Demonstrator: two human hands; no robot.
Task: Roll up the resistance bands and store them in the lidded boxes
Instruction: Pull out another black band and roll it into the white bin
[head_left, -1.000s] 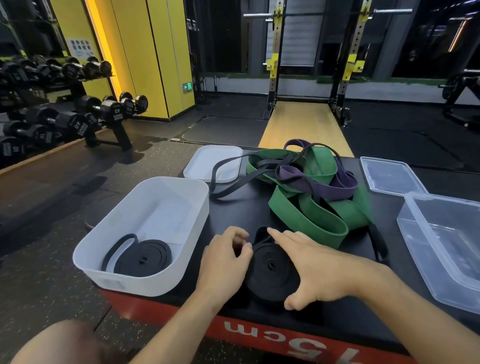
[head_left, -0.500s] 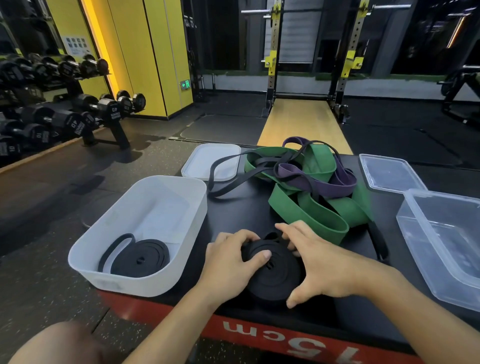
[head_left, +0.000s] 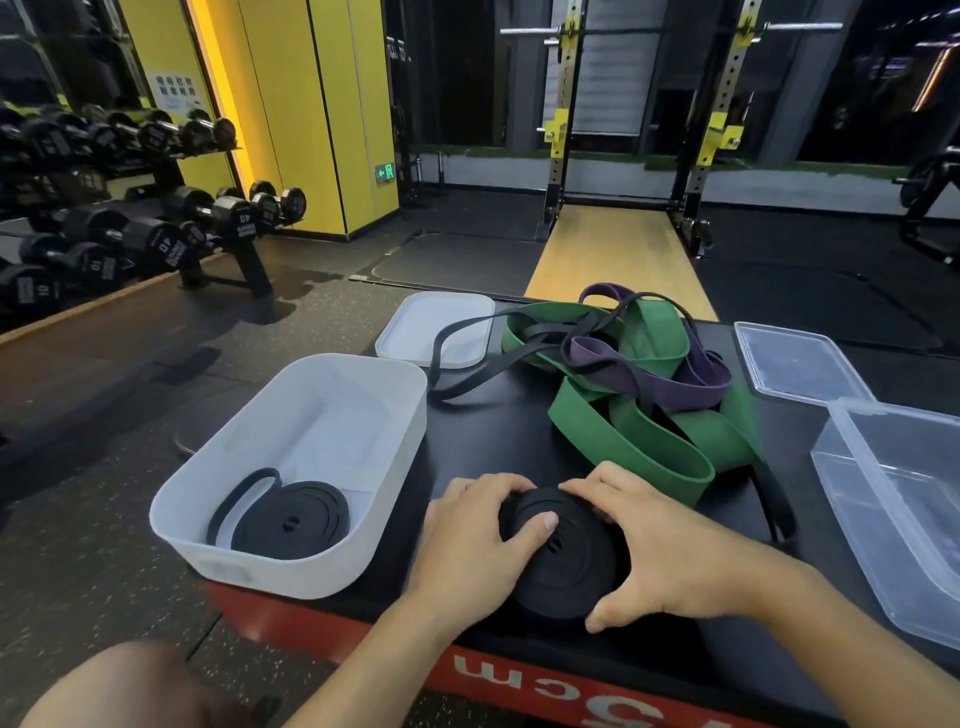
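Item: black roll (head_left: 566, 569), held in both my hands on the black platform (head_left: 493, 431), near its front edge.

Detail: my left hand (head_left: 470, 540) curls over the roll's left side with the thumb pressed on its top face. My right hand (head_left: 670, 551) wraps the right side, fingers at the far rim and thumb at the near rim (both hands grasping, neither slack). Just to the left stands the white box (head_left: 363, 359), lid off, with a second roll (head_left: 288, 522) lying flat in its near end, a loose tail curving alongside. Beyond my hands is a tangle of green band (head_left: 623, 441), purple band (head_left: 649, 384) and thin black band (head_left: 467, 332), the last trailing across the white lid (head_left: 436, 317). At right is the clear box (head_left: 883, 525), with its clear lid (head_left: 800, 364) behind it.
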